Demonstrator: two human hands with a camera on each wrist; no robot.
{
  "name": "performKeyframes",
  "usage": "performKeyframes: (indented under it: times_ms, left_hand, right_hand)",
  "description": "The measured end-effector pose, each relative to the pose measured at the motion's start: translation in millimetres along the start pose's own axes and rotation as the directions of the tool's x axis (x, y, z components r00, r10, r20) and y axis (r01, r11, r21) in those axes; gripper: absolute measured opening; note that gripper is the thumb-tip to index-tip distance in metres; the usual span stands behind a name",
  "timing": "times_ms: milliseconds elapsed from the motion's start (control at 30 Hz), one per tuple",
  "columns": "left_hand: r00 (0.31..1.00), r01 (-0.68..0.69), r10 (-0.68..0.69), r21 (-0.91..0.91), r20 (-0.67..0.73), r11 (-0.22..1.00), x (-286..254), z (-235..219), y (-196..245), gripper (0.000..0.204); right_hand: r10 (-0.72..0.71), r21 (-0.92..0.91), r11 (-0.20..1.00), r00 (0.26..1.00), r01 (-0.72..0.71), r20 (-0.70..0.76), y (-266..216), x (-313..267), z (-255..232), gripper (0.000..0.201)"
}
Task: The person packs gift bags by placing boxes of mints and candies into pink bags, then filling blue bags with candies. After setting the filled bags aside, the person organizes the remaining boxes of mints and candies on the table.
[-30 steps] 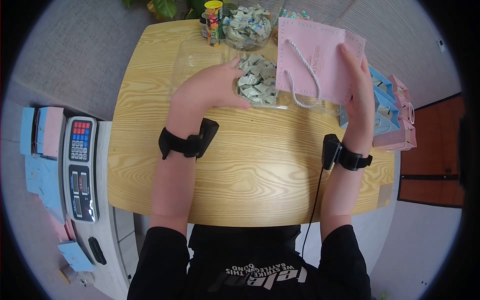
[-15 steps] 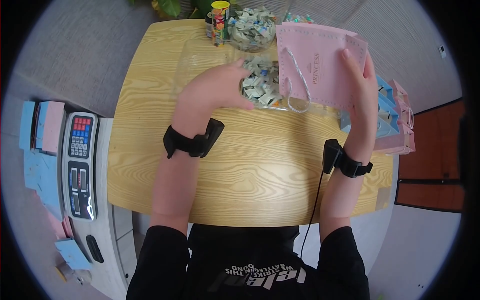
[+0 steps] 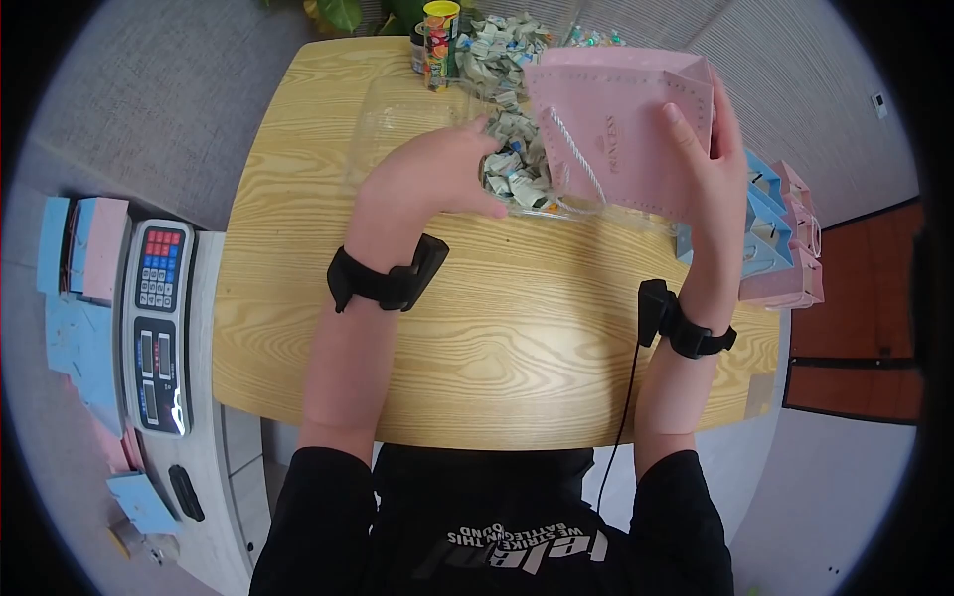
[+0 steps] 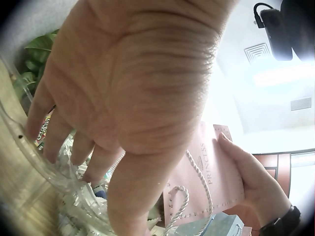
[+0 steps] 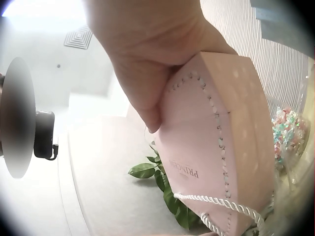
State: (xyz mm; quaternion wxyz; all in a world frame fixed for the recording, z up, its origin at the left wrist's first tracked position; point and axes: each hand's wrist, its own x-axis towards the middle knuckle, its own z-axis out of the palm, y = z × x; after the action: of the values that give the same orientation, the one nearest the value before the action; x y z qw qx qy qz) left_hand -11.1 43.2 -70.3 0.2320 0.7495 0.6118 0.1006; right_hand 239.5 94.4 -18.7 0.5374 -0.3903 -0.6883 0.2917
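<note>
My left hand [image 3: 427, 174] reaches over a clear plastic box [image 3: 542, 212] at the back of the table. Thumb and fingers spread round the box's left end. Inside lie many small pieces in pale printed wrappers [image 3: 517, 179]. My right hand [image 3: 711, 164] grips a pink paper bag [image 3: 616, 129] lettered PRINCESS, thumb on its front face. The bag lies tipped over the box's right part, its white rope handle [image 3: 576, 154] at the left end. In the right wrist view the bag's plain side panel [image 5: 248, 137] shows.
Behind the box stand a bowl of similar wrapped pieces [image 3: 492, 50] and a red and yellow can [image 3: 440, 50]. An empty clear tray [image 3: 393, 109] sits left. Blue bags [image 3: 765, 248] and pink bags [image 3: 795, 283] line the right edge. A scale [image 3: 159, 328] stands on the left cabinet.
The pink bag has tilted and shifted left over the box, so its pale upper side panel now shows. My left hand stays at the box.
</note>
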Motion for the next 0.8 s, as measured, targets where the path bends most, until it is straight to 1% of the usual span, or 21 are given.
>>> performKeyframes:
  times_ms: [67,133,167,233,367,433,467,533,567,633,667,733,767,800]
  left_hand:
    - [1.000,0.000,0.000,0.000,-0.008,1.000,-1,-1,2,0.081]
    - [0.999,0.027,-0.027,-0.007,0.032,1.000,-1,-4,4,0.082]
    - [0.999,0.026,-0.026,-0.006,0.032,1.000,-1,-4,4,0.082]
    - [0.999,0.024,-0.024,-0.001,0.024,1.000,0,-2,3,0.082]
    - [1.000,0.016,-0.016,0.001,0.019,1.000,0,-1,1,0.085]
    - [1.000,-0.019,0.020,0.029,-0.021,0.999,0,-1,2,0.086]
    - [1.000,-0.021,0.021,0.030,-0.020,0.999,-1,-3,4,0.086]
    - [1.000,-0.022,0.021,-0.035,-0.009,0.999,-4,-9,9,0.087]
    - [1.000,-0.022,0.021,-0.035,-0.008,0.999,-4,-8,9,0.087]
    - [0.994,-0.039,0.031,-0.088,-0.101,0.995,-5,-4,9,0.084]
    - [0.994,-0.040,0.031,-0.087,-0.100,0.995,-3,-3,11,0.084]
    - [0.962,-0.181,0.172,-0.024,-0.213,0.983,4,3,15,0.079]
    - [0.962,-0.183,0.174,-0.024,-0.211,0.983,7,8,15,0.079]
    - [0.934,-0.235,0.226,0.001,-0.278,0.972,9,14,15,0.075]
  right_hand:
    - [0.009,0.034,0.999,1.000,-0.009,-0.021,-2,0,0,0.072]
    - [0.001,-0.029,1.000,1.000,-0.001,0.000,-3,0,-1,0.072]
    - [0.001,-0.029,1.000,1.000,-0.001,-0.001,-4,0,-1,0.072]
    - [-0.002,0.028,1.000,1.000,0.003,-0.023,-5,0,-2,0.072]
    - [0.007,0.040,0.999,0.999,-0.005,-0.052,-10,-1,-5,0.072]
    - [-0.039,-0.026,0.999,0.998,0.037,-0.041,-10,0,-8,0.072]
    - [-0.038,-0.027,0.999,0.998,0.036,-0.043,-12,0,-9,0.072]
    - [-0.013,-0.017,1.000,0.999,0.012,-0.043,-17,-1,-12,0.074]
    - [-0.012,-0.016,1.000,0.999,0.011,-0.043,-18,-1,-13,0.074]
    - [0.028,-0.072,0.997,0.994,-0.036,-0.106,-18,-2,-14,0.062]
    - [0.029,-0.072,0.997,0.994,-0.036,-0.107,-19,-2,-15,0.062]
    - [-0.008,-0.052,0.999,0.998,0.004,-0.070,-19,-2,-16,0.062]
    - [-0.006,-0.053,0.999,0.997,0.002,-0.072,-19,-2,-15,0.062]
    - [-0.009,-0.047,0.999,0.996,0.005,-0.093,-19,-2,-14,0.063]
